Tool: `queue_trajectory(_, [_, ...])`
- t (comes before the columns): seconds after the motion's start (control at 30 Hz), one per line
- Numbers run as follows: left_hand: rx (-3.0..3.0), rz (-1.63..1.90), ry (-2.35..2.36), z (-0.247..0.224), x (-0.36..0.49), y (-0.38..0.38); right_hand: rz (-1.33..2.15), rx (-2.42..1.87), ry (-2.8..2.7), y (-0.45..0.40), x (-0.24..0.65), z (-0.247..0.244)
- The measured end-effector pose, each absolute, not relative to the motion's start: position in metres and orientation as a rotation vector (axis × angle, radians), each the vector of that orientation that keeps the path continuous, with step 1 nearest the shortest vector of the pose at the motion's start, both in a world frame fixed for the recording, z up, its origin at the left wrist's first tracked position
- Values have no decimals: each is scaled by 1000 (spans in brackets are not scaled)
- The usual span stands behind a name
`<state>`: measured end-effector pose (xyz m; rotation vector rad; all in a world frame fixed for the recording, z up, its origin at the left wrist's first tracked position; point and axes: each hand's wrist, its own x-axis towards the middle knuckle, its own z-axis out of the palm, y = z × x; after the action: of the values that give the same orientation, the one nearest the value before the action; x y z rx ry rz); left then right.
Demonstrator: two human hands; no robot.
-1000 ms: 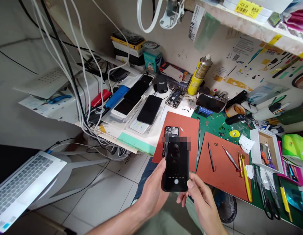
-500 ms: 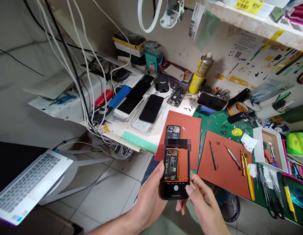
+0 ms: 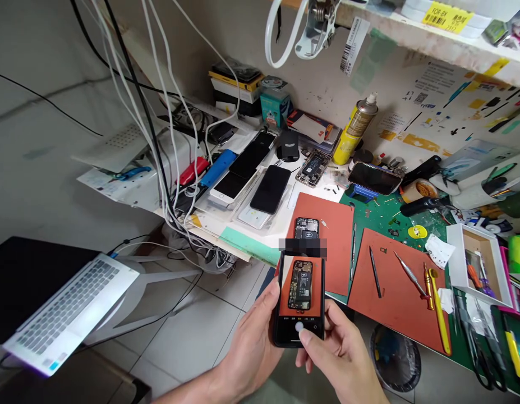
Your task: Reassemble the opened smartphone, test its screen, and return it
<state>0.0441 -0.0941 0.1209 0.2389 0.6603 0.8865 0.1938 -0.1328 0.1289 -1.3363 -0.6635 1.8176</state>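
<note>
A black-framed phone (image 3: 300,292) is upright between my hands, its screen showing a camera view of an opened phone on an orange mat. My left hand (image 3: 253,336) wraps round its left side. My right hand (image 3: 337,348) holds the right edge, fingers behind it and thumb tip at the round shutter button on the screen. Just beyond lies the opened phone (image 3: 307,228) with its battery and circuit parts showing, on the orange mat (image 3: 335,241). The held phone hides its lower part.
Tweezers (image 3: 410,274), a yellow brush (image 3: 440,314) and scissors lie right, near a white box (image 3: 453,247). Several phones, including a black one (image 3: 270,189), stand behind left. A laptop (image 3: 70,303) is at far left, white cables (image 3: 159,112) hang above, and a bin (image 3: 395,359) sits below.
My right thumb has moved left across the lower screen to the shutter button. The opened phone sits further right in the screen image. The bench has shifted right in view.
</note>
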Motion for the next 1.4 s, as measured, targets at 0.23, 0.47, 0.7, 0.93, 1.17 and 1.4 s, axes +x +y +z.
queue_trajectory(0.23, [245, 883, 639, 119, 45, -92, 1809, -1377, -643, -131, 191, 130])
queue_trajectory(0.47, [235, 878, 629, 118, 44, -91, 1799, -1411, -648, -130, 191, 129])
queue_trajectory(0.7, [242, 872, 626, 116, 44, -93, 1787, -1433, -644, -130, 190, 128])
queue_trajectory(0.93, [236, 878, 619, 111, 43, -95, 1790, -1420, -657, -131, 191, 127])
queue_trajectory(1.17, [273, 847, 656, 115, 43, -93, 1788, -1407, -645, -131, 190, 127])
queue_trajectory(1.4, [244, 871, 652, 115, 44, -93, 1786, -1399, -657, -131, 191, 127])
